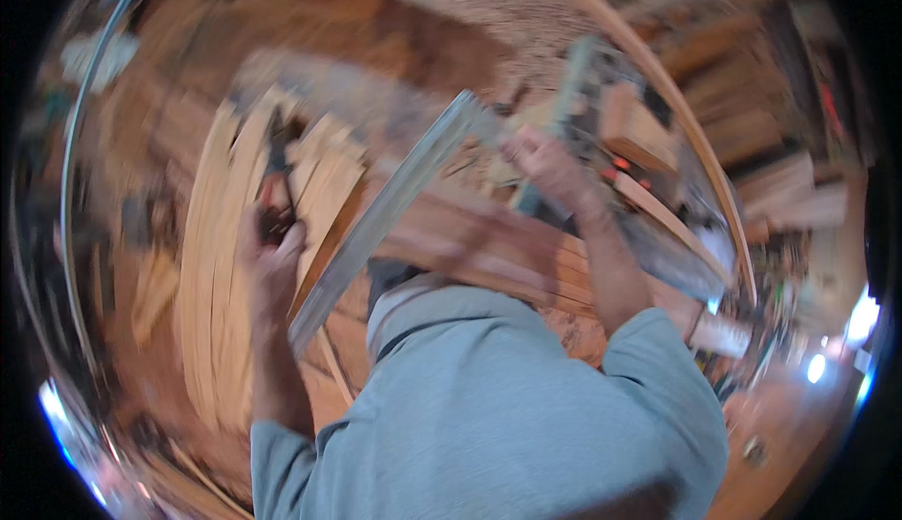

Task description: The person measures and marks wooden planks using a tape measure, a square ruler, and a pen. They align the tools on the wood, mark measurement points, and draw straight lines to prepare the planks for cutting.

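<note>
My left hand [272, 248] is closed around a tool with red and dark handles [275, 196]; its narrow dark jaws point away from me, like pliers. My right hand [550, 168] is closed at the upper end of a long, flat grey metal strip [395, 205]. The strip slants down from there toward my left forearm, its lower end beside the arm. Motion blur hides the strip's edges and the exact grip of my right fingers. Under my left hand lies a row of pale wooden slats [225, 266].
Reddish planks [479, 248] lie beneath the strip. A wooden block [639, 130] and a greenish metal bar [573, 88] are at the right. Wood shavings [479, 13] cover the ground at the far side. A long wooden edge [672, 88] runs down the right.
</note>
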A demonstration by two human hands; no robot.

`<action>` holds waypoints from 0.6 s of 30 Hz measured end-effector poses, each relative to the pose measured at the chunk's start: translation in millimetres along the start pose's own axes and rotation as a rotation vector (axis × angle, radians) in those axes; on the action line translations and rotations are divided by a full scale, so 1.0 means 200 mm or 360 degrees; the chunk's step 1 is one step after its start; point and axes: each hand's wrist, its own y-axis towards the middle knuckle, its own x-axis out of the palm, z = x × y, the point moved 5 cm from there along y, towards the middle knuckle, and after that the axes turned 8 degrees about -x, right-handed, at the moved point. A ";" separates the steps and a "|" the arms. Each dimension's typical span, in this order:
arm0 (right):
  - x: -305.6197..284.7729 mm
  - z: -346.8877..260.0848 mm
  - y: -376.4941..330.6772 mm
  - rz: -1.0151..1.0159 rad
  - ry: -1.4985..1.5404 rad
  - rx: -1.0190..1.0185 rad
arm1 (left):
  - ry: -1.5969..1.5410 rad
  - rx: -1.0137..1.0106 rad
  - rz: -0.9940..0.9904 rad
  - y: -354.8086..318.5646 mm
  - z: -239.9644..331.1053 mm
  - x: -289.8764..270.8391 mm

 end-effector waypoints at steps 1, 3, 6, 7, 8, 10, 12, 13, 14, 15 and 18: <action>-0.05 0.06 -0.15 0.0031 -0.0094 0.0058 | 0.0192 -0.0036 -0.0050 0.02 0.08 0.06; -0.08 0.12 -0.44 0.0172 0.0147 -0.0007 | 0.0268 0.0166 -0.0534 0.03 0.23 0.33; -0.06 0.21 -0.85 0.0252 0.0218 0.0159 | 0.0980 0.0256 -0.1092 0.03 0.29 0.84; -0.05 0.20 -0.98 0.0398 0.0265 0.0123 | 0.1147 0.0590 -0.1236 0.01 0.30 1.04; -0.03 0.22 -1.08 0.0473 0.0281 0.0190 | 0.1401 0.0793 -0.1273 0.01 0.26 1.27; 0.01 0.25 -1.28 0.0609 0.0296 0.0320 | 0.1642 0.0553 -0.1582 -0.01 0.08 1.73; 0.04 0.33 -1.40 0.0738 0.0392 0.0350 | 0.1688 0.0487 -0.1755 -0.10 -0.11 2.15; 0.05 0.37 -1.46 0.0800 0.0426 0.0345 | 0.1735 0.0333 -0.1818 -0.14 -0.20 2.33; 0.06 0.41 -1.53 0.0837 0.0476 0.0426 | 0.1605 0.0481 -0.1943 -0.20 -0.25 2.51; 0.08 0.46 -1.61 0.0872 0.0522 0.0506 | 0.1557 0.0546 -0.2047 -0.25 -0.30 2.63; 0.09 0.56 -1.83 0.0969 0.0494 0.0683 | 0.1291 0.1510 -0.1418 -0.32 -0.26 2.81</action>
